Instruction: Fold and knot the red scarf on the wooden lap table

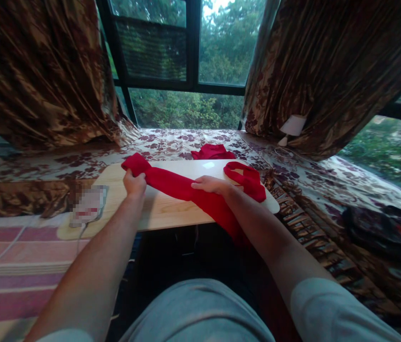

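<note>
A long red cloth strip (pixel 169 182) stretches across the wooden tabletop (pixel 172 216). At its left end, where the cloth is folded into a thick bundle, my left hand (pixel 135 183) is closed on it, thumb on top. My right hand (pixel 210 184) grips the same strip farther right, fingers pinching its upper edge. Between the two hands the cloth looks flat and fairly taut. Past my right hand it slants down over the table's near edge, partly hidden by my right forearm. A loop of red cloth (pixel 253 183) lies at the right end of the tabletop; whether it joins the strip is hidden.
A phone-like device (pixel 88 206), partly pixelated, lies at the table's left with a cable attached. More red fabric (pixel 213 151) rests on the flowered ledge (pixel 172 140) behind. A small white lamp (pixel 293 126) stands back right; a dark bag-like item (pixel 381 232) lies at right.
</note>
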### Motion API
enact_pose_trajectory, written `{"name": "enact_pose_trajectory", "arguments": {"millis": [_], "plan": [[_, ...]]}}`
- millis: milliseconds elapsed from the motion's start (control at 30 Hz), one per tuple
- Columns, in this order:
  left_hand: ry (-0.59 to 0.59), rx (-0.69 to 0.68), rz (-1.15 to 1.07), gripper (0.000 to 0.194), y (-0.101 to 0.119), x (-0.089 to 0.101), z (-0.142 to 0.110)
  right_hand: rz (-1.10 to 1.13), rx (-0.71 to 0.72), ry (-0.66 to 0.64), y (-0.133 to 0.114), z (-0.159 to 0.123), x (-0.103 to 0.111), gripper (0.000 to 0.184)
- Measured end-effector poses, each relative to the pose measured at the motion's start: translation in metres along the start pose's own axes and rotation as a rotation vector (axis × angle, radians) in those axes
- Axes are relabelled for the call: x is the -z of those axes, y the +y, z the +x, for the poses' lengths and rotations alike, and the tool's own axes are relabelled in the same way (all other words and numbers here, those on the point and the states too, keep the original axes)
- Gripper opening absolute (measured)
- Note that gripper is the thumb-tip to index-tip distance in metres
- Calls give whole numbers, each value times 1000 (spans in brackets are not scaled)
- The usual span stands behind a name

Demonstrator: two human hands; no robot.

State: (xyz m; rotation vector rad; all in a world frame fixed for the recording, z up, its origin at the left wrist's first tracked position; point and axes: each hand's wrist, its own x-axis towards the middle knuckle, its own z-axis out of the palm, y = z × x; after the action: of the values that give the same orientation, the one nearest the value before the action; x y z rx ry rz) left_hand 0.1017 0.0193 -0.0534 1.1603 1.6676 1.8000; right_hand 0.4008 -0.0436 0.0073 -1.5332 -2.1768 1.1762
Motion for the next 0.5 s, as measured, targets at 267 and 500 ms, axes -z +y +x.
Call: {"name": "enact_pose_trajectory", "arguments": {"millis": [267, 500], "plan": [[134, 109, -92, 28, -20, 19, 0, -489, 143, -52, -19, 3, -22, 25], [112, 190, -162, 30, -11, 19, -4, -729, 55, 238, -20, -24, -33, 37]]}}
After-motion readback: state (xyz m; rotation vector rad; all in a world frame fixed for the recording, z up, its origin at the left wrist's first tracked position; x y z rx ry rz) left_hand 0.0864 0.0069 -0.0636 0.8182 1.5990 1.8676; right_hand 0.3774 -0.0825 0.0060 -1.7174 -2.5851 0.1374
